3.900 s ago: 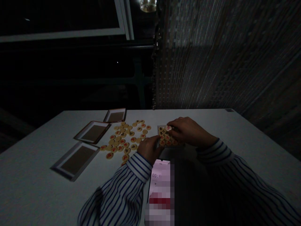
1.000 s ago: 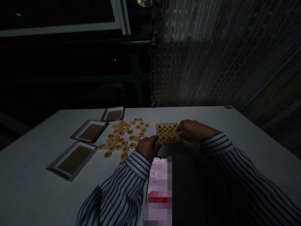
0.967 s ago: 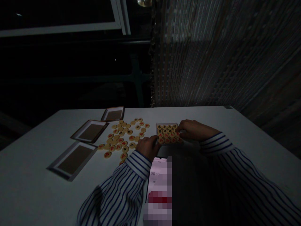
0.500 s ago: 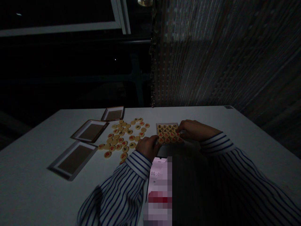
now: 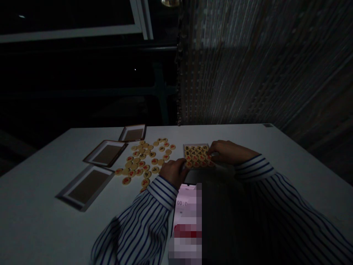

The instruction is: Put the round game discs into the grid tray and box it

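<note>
1. Dim light covered a white table [image 5: 41, 221] set against a dark window and a beaded curtain [image 5: 248, 62] at its far edge.
2. Head view: a small box [image 5: 197, 156] packed with round wooden pieces in rows lay near the middle of the table, toward the near edge.
3. The left hand [image 5: 173, 172] rested curled at the box's near left corner, its fingertips touching the box; whether it gripped the wall could not be told.
4. The right hand [image 5: 227, 151] lay along the box's right edge, fingers bent onto the pieces at that side, holding nothing clear of the box.
5. Loose pieces [image 5: 145, 160] were scattered just left of the box.
6. Three shallow trays [image 5: 85, 186] stood in a line toward the left edge, well apart from the hands.
7. A lit phone [image 5: 186, 217] sat at the near edge between the striped sleeves.
</note>
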`<state>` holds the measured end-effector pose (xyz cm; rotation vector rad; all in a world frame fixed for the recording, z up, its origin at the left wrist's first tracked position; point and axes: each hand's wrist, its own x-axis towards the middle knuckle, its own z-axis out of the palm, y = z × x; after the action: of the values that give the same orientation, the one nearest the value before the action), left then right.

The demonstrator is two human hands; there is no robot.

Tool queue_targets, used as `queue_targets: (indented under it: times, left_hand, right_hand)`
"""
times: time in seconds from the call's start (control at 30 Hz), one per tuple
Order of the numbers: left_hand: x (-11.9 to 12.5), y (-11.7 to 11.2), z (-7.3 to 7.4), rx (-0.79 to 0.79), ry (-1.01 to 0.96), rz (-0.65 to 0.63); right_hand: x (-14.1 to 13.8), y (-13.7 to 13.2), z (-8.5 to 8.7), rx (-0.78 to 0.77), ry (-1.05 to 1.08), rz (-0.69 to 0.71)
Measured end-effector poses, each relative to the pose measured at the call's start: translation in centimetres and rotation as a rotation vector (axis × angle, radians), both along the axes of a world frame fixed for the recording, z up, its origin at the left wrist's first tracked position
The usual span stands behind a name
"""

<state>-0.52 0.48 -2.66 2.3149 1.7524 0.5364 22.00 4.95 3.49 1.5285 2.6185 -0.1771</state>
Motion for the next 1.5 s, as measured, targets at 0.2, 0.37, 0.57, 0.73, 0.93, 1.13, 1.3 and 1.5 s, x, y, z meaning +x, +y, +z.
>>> queue_targets:
  times: [0.2, 0.37, 0.57, 0.73, 0.93, 1.13, 1.3, 1.5]
  left_hand:
    - [0.0, 0.1, 0.1, -0.017, 0.009, -0.019]
    - [0.0, 0.0, 0.1, -0.002, 0.008, -0.009]
    - [0.0, -0.1, 0.2, 0.016, -0.017, -0.024]
    - [0.0, -0.4, 0.7, 0.08, -0.11, -0.029]
    - [-0.2, -0.5, 0.8, 0.237, -0.256, 0.032]
    - [-0.6, -0.5, 1.3, 0.347, -0.355, 0.07]
    - [-1.2, -0.5, 2.2, 0.367, -0.449, 0.123]
    - [-2.1, -0.5, 4.0, 0.355, -0.592, 0.247]
  right_hand:
    - [0.1, 0.1, -0.2, 0.004, 0.008, -0.012]
    - [0.0, 0.0, -0.1, 0.01, 0.013, -0.008]
    - [-0.1, -0.3, 0.5, 0.027, 0.024, -0.001]
    - [-0.3, -0.6, 1.7, 0.176, 0.06, 0.004]
    - [-0.5, -0.8, 2.7, 0.336, 0.083, -0.009]
    - [-0.8, -1.3, 3.3, 0.459, 0.162, -0.074]
    - [-1.0, -1.6, 3.6, 0.507, 0.177, -0.074]
    - [-1.1, -1.7, 3.7, 0.486, 0.172, -0.065]
